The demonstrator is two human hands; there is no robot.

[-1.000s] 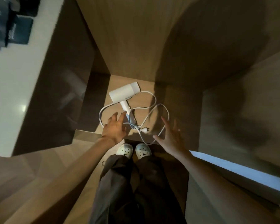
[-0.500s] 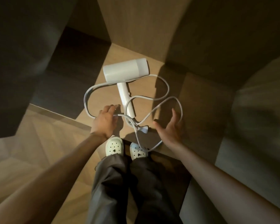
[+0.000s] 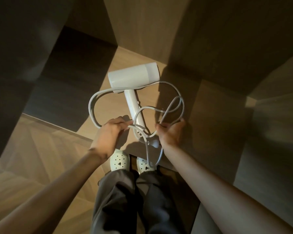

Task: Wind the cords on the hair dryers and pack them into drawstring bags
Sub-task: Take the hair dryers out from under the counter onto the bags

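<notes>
A white hair dryer [image 3: 134, 76] lies on a low wooden shelf [image 3: 108, 105], barrel across the far side, handle pointing toward me. Its white cord [image 3: 91, 107] sprawls in loose loops on both sides of the handle. My left hand [image 3: 108, 134] is at the base of the handle, fingertips touching the cord there. My right hand [image 3: 171, 132] grips several cord loops on the right. The plug [image 3: 155, 143] hangs just left of my right wrist, and a cord loop dangles below the shelf edge. No drawstring bag is in view.
Wooden panels [image 3: 142, 22] wall in the shelf at the back and right. A dark recess [image 3: 66, 73] lies to the left. My feet in pale clogs [image 3: 119, 161] stand on the wood floor just below the shelf edge.
Both hands have moved in onto the cord. The right hand went from spread open beside the loops to gripping them; the left hand's fingers reached the cord at the handle base.
</notes>
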